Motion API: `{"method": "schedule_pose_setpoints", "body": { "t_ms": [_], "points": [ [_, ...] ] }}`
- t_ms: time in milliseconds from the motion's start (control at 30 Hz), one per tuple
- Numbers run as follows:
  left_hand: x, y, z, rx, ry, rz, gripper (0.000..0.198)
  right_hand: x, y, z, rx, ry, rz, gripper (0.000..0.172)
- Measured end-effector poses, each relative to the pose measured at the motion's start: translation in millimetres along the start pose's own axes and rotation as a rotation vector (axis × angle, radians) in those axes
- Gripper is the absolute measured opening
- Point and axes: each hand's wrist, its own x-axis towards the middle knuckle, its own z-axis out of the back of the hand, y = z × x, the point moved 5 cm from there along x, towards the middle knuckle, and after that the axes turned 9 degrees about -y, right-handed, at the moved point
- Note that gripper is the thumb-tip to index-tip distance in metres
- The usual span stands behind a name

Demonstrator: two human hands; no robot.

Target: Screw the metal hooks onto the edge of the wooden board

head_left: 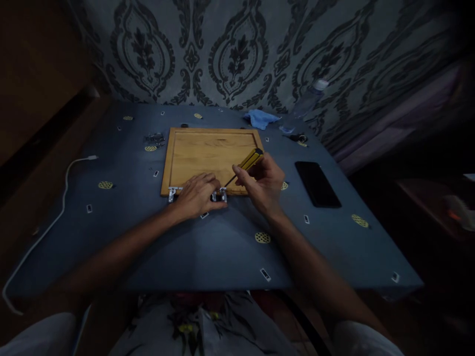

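A framed wooden panel (pixel 202 154), like a small cabinet door, lies flat on the table. Along its near edge sit metal hinge-like fittings: one metal fitting (pixel 171 193) at the left, another metal hinge (pixel 223 193) nearer the middle. My left hand (pixel 198 194) lies over that edge, its fingers bent and the thumb below, closed round the middle hinge, partly hiding it. In my right hand (pixel 267 182) is a yellow and black screwdriver (pixel 249 160), gripped by its handle. The shaft slants down to the left, its tip at the hinge; exact contact is too small to tell.
Small dark metal pieces (pixel 155 139) lie left of the panel. Behind it are a blue cloth (pixel 261 118), a clear bottle (pixel 307 101) and a dark object (pixel 298 138). A black phone (pixel 317 184) lies right; a white cable (pixel 64 193) runs along the left. Patterned wallpaper (pixel 237 54) borders the back.
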Motion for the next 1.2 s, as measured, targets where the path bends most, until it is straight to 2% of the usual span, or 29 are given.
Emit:
{"method": "schedule_pose_setpoints", "body": {
  "t_ms": [167, 800, 1200],
  "points": [
    [-0.3, -0.7, 0.6, 0.012, -0.005, -0.007, 0.039, 0.3, -1.0, -4.0, -0.009, 0.038, 0.003, 0.048],
    [-0.1, -0.9, -0.8, 0.03, -0.007, -0.014, 0.041, 0.1, 1.5, -6.9, -0.034, 0.089, 0.065, 0.042],
    [0.3, -0.8, 0.0, 0.004, -0.017, -0.011, 0.038, 2.0, 5.0, -8.8, 0.022, 0.252, 0.001, 0.033]
  ]
}}
